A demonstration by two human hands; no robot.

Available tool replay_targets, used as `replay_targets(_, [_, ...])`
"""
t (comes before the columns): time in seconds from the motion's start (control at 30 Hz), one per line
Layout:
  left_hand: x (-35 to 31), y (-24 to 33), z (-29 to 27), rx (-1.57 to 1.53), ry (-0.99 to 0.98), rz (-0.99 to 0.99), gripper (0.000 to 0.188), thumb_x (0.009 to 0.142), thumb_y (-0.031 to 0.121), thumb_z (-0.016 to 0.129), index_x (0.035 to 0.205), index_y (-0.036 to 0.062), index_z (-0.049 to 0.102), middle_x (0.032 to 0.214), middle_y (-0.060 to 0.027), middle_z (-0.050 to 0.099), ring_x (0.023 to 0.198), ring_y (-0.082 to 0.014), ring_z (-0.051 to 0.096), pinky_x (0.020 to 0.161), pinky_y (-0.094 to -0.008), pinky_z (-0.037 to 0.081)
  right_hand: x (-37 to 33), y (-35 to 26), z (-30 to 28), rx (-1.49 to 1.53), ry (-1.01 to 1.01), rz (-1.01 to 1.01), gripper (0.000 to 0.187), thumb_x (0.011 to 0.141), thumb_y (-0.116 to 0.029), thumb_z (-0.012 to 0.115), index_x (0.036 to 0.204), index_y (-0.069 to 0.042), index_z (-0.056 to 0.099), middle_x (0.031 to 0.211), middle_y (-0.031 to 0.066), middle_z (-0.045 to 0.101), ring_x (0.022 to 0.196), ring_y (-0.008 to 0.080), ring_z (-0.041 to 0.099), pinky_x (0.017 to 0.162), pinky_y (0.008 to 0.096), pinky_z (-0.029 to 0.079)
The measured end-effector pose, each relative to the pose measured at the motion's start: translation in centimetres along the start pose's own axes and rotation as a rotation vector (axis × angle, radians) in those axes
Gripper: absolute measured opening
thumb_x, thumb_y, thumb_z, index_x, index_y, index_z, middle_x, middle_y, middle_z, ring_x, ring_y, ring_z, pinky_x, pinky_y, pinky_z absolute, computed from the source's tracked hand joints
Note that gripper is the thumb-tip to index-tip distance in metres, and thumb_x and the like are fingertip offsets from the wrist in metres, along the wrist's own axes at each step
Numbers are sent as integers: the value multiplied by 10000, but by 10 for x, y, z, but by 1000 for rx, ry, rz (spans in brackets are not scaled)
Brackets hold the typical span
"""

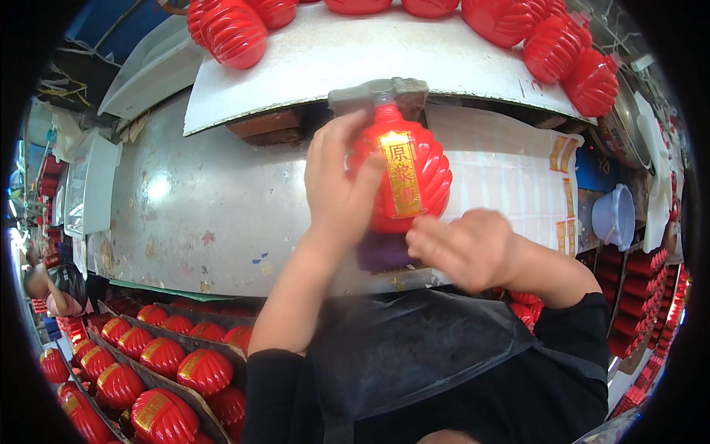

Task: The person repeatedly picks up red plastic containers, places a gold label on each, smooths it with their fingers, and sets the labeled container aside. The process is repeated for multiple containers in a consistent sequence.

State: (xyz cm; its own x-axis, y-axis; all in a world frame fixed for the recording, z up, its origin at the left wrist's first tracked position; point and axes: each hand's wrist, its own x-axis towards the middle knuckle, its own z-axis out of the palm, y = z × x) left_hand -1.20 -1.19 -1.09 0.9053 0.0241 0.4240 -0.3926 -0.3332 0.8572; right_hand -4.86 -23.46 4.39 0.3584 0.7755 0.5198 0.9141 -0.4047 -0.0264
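A red, ribbed, round bottle (pixel 433 169) lies on the worktable with its clear neck toward the far side, resting against a grey cloth-like support (pixel 411 95). Down its front runs a gold label (pixel 401 172) with red characters. My left hand (pixel 342 169), slightly blurred, grips the bottle's left side, thumb along the label's edge. Beside the label's lower end is my right hand (pixel 466 248), its fingers curled and pinched together. Whatever those fingertips hold is hidden. Under the bottle's near end shows a dark purple pad (pixel 386 253).
Right of the bottle lies a pale backing sheet (pixel 503 163) with a few gold labels left on it. Unlabelled red bottles (pixel 234 35) stand on a white board (pixel 310 63) at the back. Boxes of labelled bottles (pixel 164 416) are at lower left; a lavender bucket (pixel 613 216) stands right.
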Motion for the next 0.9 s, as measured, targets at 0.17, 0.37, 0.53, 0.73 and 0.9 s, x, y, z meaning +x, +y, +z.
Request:
replay_targets(0.17, [-14, 14, -8, 379, -158, 281, 676, 917, 469, 739, 1440, 62, 611, 1450, -261, 506, 1317, -451, 507, 1128, -534, 404, 16, 27, 6, 206, 43, 567, 348, 892, -206, 780, 1225, -115, 730, 894, 115, 643, 708, 298, 676, 606, 389, 542])
replay_targets(0.37, [-4, 12, -10, 406, -259, 203, 741, 884, 434, 760, 1500, 84, 543, 1473, -260, 471, 1330, -459, 487, 1125, -524, 419, 31, 34, 9, 338, -47, 734, 395, 890, -212, 763, 1273, -122, 725, 913, 132, 622, 799, 328, 663, 702, 411, 541])
replay_targets(0.53, [-9, -2, -12, 308, -295, 163, 897, 892, 538, 757, 1560, 35, 432, 1508, -256, 446, 1391, -482, 443, 1175, -520, 387, 25, 39, 13, 380, -20, 716, 402, 896, -234, 764, 1276, -111, 720, 929, 139, 611, 807, 333, 651, 718, 399, 533])
replay_targets(0.73, [-49, -30, -8, -53, -226, -6, 1448, 652, 659, 918, 1660, 24, 94, 1640, -269, 263, 1517, -459, 319, 1238, -543, 315, 4, 42, 6, 751, 14, 1079, 586, 1011, -197, 639, 1571, -101, 495, 1456, 110, 604, 725, 39, 584, 604, 215, 497])
replay_targets(0.9, [-66, -32, -7, -7, -217, -112, 1314, 619, 282, 994, 1640, 17, 211, 1612, -262, 350, 1511, -450, 353, 1242, -512, 340, -12, 26, 19, 977, -76, 1082, 823, 987, -288, 716, 1681, -135, 302, 1514, 167, 551, 786, 64, 612, 634, 235, 525])
